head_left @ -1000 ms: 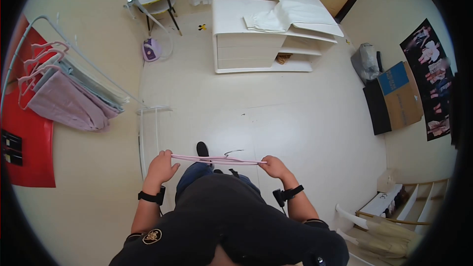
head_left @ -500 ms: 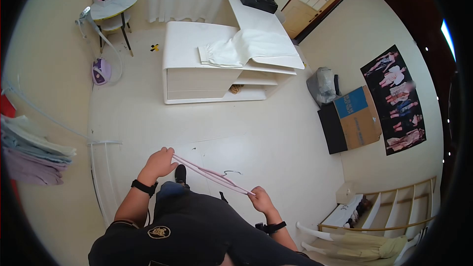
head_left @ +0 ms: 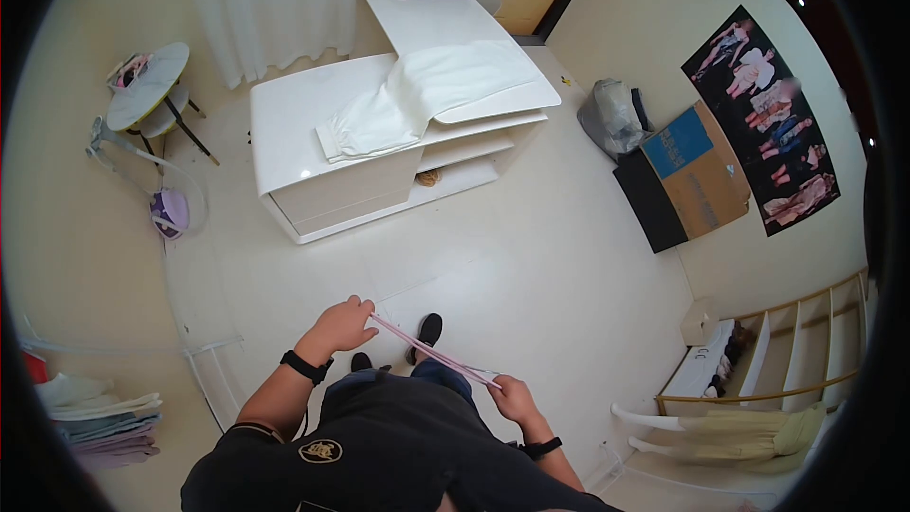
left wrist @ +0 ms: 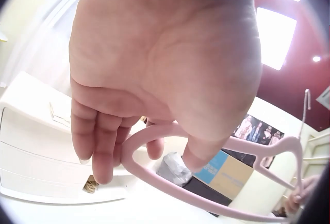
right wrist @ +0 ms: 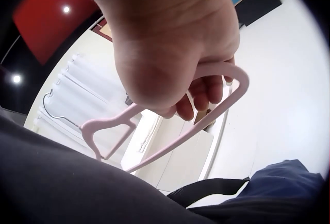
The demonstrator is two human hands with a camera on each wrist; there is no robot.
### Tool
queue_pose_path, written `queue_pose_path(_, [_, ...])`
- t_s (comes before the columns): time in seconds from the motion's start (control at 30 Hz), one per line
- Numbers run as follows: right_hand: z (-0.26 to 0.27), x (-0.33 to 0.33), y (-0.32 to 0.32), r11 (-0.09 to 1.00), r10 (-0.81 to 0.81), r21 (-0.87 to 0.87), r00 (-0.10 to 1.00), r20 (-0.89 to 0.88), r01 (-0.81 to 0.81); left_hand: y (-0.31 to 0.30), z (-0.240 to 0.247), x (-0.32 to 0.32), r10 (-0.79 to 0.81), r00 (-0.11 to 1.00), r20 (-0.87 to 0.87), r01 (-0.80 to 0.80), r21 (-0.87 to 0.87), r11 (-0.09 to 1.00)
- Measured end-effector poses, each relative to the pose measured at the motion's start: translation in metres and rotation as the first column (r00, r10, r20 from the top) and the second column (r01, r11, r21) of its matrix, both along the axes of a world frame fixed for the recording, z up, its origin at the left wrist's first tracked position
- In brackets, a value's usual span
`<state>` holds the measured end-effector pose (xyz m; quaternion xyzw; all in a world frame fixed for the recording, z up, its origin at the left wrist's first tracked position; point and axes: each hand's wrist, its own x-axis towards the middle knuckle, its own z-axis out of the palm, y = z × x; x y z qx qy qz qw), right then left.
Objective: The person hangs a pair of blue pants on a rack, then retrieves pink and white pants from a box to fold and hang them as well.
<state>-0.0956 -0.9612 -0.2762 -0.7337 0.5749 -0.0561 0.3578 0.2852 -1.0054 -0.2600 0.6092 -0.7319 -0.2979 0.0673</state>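
A pink clothes hanger [head_left: 422, 348] with a metal hook is held low in front of the body, slanting down to the right in the head view. My left hand [head_left: 343, 327] pinches one end between thumb and fingers; in the left wrist view the hanger's rounded end [left wrist: 135, 162] passes between them. At the opposite end, my right hand [head_left: 515, 398] grips the hanger, its fingers curled round the bar in the right wrist view, where the hook [right wrist: 54, 111] also shows. No garment hangs on it. Ahead, a white garment [head_left: 445, 81] lies flat across a white counter [head_left: 275, 114].
A purple garment steamer [head_left: 169, 213] and a small round table [head_left: 156, 85] stand at left. Folded clothes [head_left: 109, 431] hang on a rack at lower left. Along the right are a cardboard box [head_left: 706, 190], a grey bag [head_left: 611, 123] and a shelf [head_left: 749, 360].
The head view has swung round and the counter with the white garment is closer. The hanger went from level to slanting down rightward, both hands keeping hold of it. The feet have shifted.
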Motion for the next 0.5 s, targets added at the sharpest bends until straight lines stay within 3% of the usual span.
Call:
queue_pose_path(0.07, [-0.003,-0.005,-0.028,0.993,0.024,0.113,0.999,-0.031,-0.021,-0.022,0.000,-0.015,-0.027,0.999,0.035,0.026,0.043,0.999])
queue_pose_path(0.2, [-0.023,-0.033,-0.103,0.990,0.089,0.109,0.996,-0.020,-0.086,-0.075,-0.001,-0.041,-0.024,0.994,0.106,0.014,0.095,0.995])
queue_pose_path(0.27, [-0.019,-0.041,-0.148,0.984,0.121,0.132,0.993,-0.013,-0.118,-0.106,0.014,-0.052,0.013,0.996,0.090,-0.016,0.028,0.999])
queue_pose_path(0.37, [-0.001,-0.043,-0.210,0.984,0.158,0.061,0.981,0.112,-0.166,-0.146,0.034,-0.069,0.042,0.994,0.098,-0.046,0.036,0.998])
queue_pose_path(0.5, [0.005,-0.043,-0.271,0.968,0.232,0.081,0.971,0.060,-0.236,-0.179,0.041,-0.086,0.079,0.988,0.132,-0.084,0.034,0.996])
